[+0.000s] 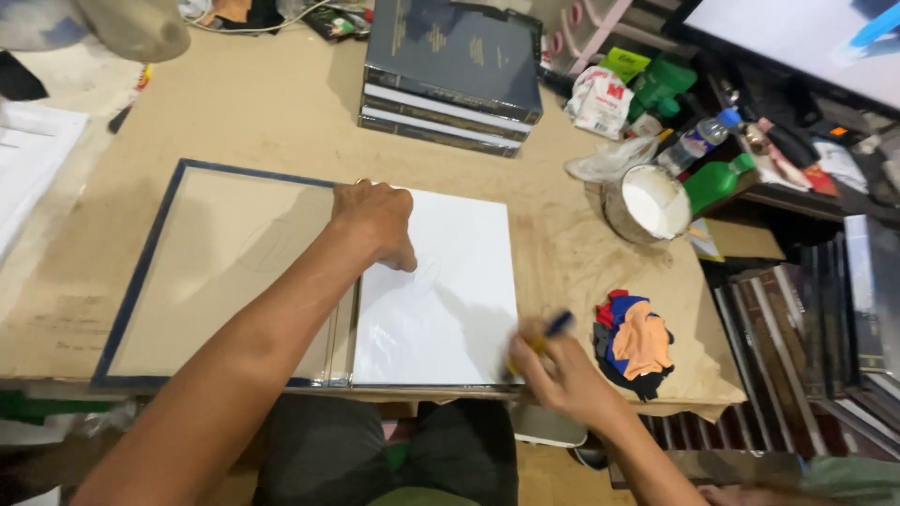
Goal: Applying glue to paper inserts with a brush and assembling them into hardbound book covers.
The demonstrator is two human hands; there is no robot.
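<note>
The left hand (375, 220) presses down on the white sheet (436, 290) of the opened album (309, 276), fingers curled with no grip, seemingly to keep it flat on the table (281, 122). The right hand (558, 375), fingers clenched around a blue-tipped brush (548, 333), works the sheet's lower right corner. A tin of white glue (647, 201) stands beyond it.
</note>
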